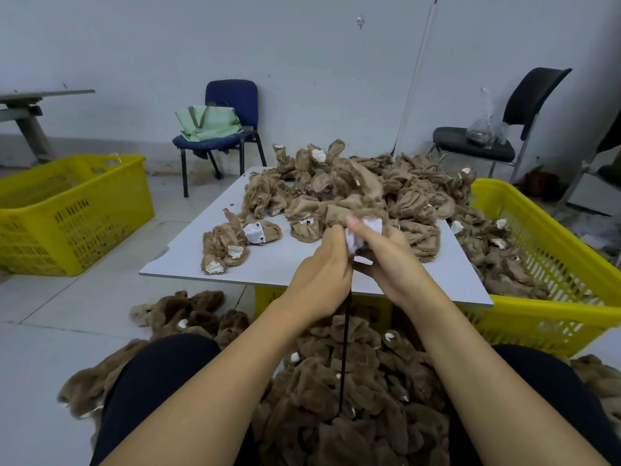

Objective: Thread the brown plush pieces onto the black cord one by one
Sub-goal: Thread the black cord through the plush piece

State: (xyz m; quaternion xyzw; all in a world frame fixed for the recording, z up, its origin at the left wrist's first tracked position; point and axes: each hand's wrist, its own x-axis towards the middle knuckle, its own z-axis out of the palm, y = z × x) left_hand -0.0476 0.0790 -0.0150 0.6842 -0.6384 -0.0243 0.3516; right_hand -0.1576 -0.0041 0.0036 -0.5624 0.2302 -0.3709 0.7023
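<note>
Both hands, left hand [321,264] & right hand [386,260], pinch one plush piece [364,230] at black cord [343,358] top; threaded heap [353,381] below, big pile [353,186] left at board [268,264] far edge.

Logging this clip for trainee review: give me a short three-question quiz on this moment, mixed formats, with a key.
1. True or false: the black cord hangs down from the hands toward the plush heap between the knees.
2. What does the right hand pinch? A) a white-lined plush piece B) scissors C) a bag
3. Fill in: the loose pieces lie on a grey ___.

Key: 1 true; 2 A; 3 board.
</note>
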